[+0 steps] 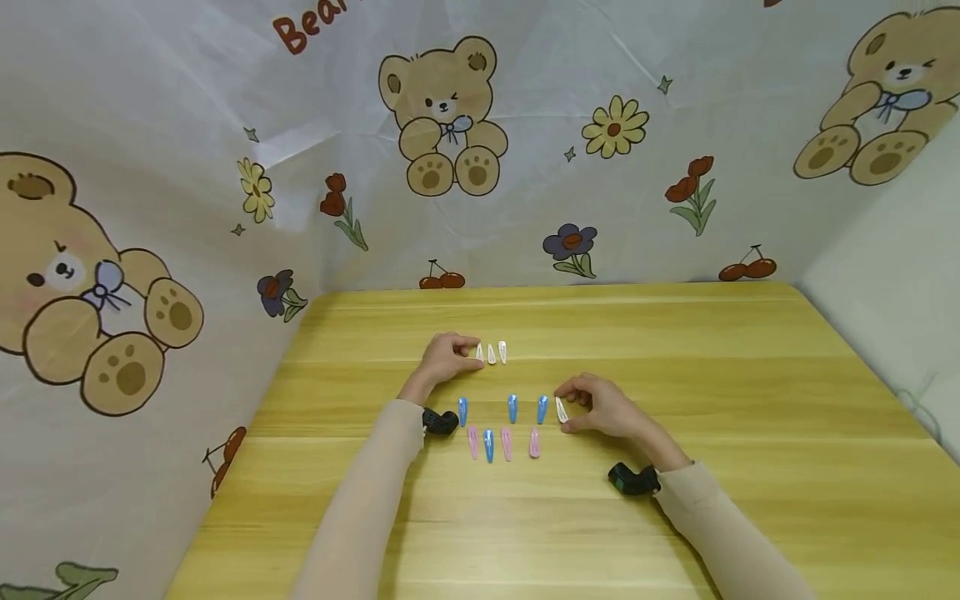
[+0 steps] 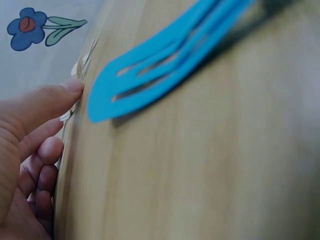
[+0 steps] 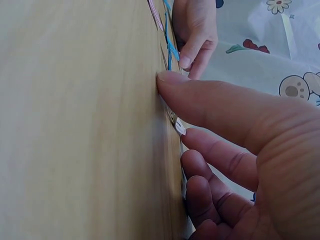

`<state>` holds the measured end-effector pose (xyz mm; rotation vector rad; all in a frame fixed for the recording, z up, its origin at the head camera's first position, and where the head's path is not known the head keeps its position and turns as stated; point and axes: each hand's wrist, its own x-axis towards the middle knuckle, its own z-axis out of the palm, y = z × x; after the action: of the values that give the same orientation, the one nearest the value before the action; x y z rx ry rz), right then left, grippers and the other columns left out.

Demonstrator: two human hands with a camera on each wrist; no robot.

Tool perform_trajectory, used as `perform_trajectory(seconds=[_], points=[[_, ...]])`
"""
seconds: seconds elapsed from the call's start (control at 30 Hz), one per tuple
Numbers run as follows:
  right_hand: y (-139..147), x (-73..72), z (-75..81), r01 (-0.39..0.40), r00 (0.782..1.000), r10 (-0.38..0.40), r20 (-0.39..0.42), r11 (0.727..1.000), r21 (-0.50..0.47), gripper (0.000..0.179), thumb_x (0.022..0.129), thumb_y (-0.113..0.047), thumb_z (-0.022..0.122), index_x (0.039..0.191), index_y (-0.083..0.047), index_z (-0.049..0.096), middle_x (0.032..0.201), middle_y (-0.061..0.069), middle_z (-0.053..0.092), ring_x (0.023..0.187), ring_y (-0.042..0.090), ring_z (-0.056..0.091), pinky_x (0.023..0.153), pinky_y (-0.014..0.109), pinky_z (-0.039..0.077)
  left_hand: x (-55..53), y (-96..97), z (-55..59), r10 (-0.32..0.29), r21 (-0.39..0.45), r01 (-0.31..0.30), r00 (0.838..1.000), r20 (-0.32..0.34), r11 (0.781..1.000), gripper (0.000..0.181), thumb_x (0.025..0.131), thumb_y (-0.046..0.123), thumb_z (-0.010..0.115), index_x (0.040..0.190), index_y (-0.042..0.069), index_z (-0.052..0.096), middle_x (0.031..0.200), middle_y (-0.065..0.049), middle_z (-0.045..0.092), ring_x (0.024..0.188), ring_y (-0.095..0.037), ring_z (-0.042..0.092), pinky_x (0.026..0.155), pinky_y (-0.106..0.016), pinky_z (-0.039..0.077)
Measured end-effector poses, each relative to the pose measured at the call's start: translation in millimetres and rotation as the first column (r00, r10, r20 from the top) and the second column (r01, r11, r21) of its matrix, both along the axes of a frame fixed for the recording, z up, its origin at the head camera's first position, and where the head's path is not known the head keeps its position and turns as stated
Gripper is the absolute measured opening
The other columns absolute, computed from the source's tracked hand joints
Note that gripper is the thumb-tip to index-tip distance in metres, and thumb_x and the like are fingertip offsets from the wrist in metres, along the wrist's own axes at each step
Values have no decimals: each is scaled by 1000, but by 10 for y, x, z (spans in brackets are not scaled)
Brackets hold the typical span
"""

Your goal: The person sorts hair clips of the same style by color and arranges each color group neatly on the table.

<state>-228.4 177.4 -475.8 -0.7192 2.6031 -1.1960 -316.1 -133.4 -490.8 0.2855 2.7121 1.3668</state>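
A slim, white, teardrop-shaped hair clip (image 1: 479, 354) is pinched between the thumb and forefinger of the left hand (image 1: 446, 357), just beside two matching white clips (image 1: 491, 354) on the yellow wood-grained table (image 1: 675, 337). Another white clip (image 1: 561, 409) (well apart from these) is pinched at its ends by the thumb and forefinger of the right hand (image 1: 602, 406). To its left, four glossy blue teardrop clips (image 1: 512, 407) and three pink teardrop clips (image 1: 506, 444) are spread in two rows.

So there's three rough rows of hair clips (image 1: 512, 408) on the table (image 1: 525, 533): three at back, left hand (image 1: 447, 357) at their left; four midway, right hand (image 1: 606, 407) at their right; four more up front.
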Motion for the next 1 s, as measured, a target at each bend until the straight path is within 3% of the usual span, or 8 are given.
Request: perform_trajectory(seconds=[0.2, 0.33, 0.47, 0.7, 0.8, 1.0], points=[[38, 48, -10, 14, 1000, -14, -6, 1000, 12, 43, 72, -12, 86, 109, -1, 67, 100, 10, 61, 90, 21, 51, 78, 27, 42, 15, 33, -43, -22, -4, 22, 1000, -10, 1000, 49, 78, 20, 84, 123, 9, 69, 82, -1, 55, 79, -16, 46, 74, -28, 37], [13, 13, 33, -8, 1000, 8, 4, 1000, 19, 49, 73, -13, 86, 115, -1, 65, 101, 10, 60, 90, 21, 49, 78, 28, 41, -21, 11, -20, -25, -10, 24, 999, -26, 1000, 49, 78, 21, 83, 123, 9, 69, 82, -1, 54, 82, -18, 45, 77, -30, 36], [-14, -22, 70, -29, 998, 29, 60, 1000, -1, 56, 74, -13, 85, 123, 1, 62, 101, 13, 60, 88, 23, 48, 76, 27, 40, -32, -14, 11, -29, -20, 29, 1000, -12, 999, 50, 78, 22, 83, 124, 9, 68, 84, -1, 54, 84, -19, 45, 78, -31, 36], [-2, -71, 71, -41, 993, 46, 112, 998, -44, 53, 76, -8, 82, 124, 5, 61, 91, 10, 66, 77, 16, 54, 68, 21, 45, -58, -18, 23, -34, -29, 33, 999, -14, 999, 51, 79, 23, 83, 125, 8, 68, 84, -1, 53, 83, -18, 45, 77, -30, 36], [-23, -64, 51, -54, 994, 57, 98, 998, -38, 54, 77, -9, 82, 124, 7, 60, 88, 9, 66, 75, 13, 56, 67, 21, 47, -51, -31, 20, -32, -34, 32, 999, -9, 999, 51, 79, 23, 83, 125, 8, 68, 85, -2, 54, 82, -18, 46, 76, -29, 37], [-79, 4, 44, -3, 997, 4, 71, 1000, -4, 51, 75, -12, 84, 118, 5, 63, 84, 8, 65, 71, 12, 53, 64, 21, 44, -16, -15, 16, -26, -31, 26, 1000, 0, 999, 51, 79, 23, 83, 125, 8, 67, 86, -2, 54, 82, -17, 45, 76, -29, 37]])
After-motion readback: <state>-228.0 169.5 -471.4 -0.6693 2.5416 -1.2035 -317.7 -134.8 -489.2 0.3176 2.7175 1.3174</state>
